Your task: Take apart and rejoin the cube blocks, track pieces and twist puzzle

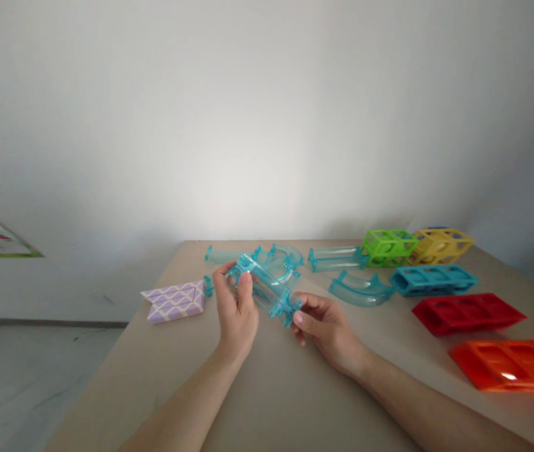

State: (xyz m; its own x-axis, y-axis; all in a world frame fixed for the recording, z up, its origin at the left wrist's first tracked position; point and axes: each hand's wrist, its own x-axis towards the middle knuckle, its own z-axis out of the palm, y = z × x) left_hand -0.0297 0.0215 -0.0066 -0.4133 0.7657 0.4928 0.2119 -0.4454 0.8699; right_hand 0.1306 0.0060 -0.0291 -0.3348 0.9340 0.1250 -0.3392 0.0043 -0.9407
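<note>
Gripped in both hands above the table [267,402]: one clear teal tube [267,290], left hand [236,311] closed round its far end, right hand [326,326] pinching the near end. Not yet joined to anything; curved track pieces [361,290] and coloured frames [467,312] lay loose, unassembled.

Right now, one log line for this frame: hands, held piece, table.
left hand: grips clear teal tube | right hand: grips same tube's other end | tube: lifted above table | nearby: purple patterned block, curved teal track, red tray
</note>
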